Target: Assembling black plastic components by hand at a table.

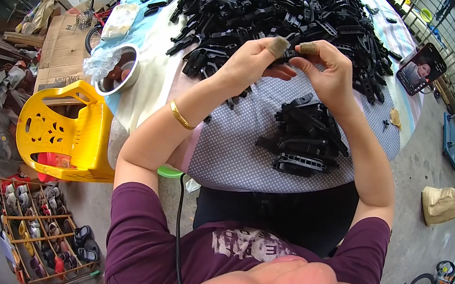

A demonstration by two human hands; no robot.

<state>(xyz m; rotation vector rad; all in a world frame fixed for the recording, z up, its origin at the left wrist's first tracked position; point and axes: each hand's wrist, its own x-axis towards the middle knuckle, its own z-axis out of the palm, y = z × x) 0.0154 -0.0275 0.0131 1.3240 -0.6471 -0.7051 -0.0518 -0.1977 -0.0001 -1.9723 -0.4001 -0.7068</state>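
Note:
Over the table, my left hand (254,61) and my right hand (327,74) meet, both closed on a small black plastic part (289,53). Tan tape wraps the left thumb and a right finger. Much of the part is hidden behind my fingers, so its exact kind does not show. Just beyond my hands spreads a large heap of similar black plastic parts (277,8), long and slightly curved. Nearer to me, between my forearms, lies a smaller stack of black parts (304,139) on the dotted cloth (231,154).
A metal bowl (124,82) with round dark things and a plastic bag stands at the table's left. Beside it is a yellow chair (73,133). A phone (422,69) stands upright at the right edge. A shoe rack (35,231) and a paper sack (447,201) are on the floor.

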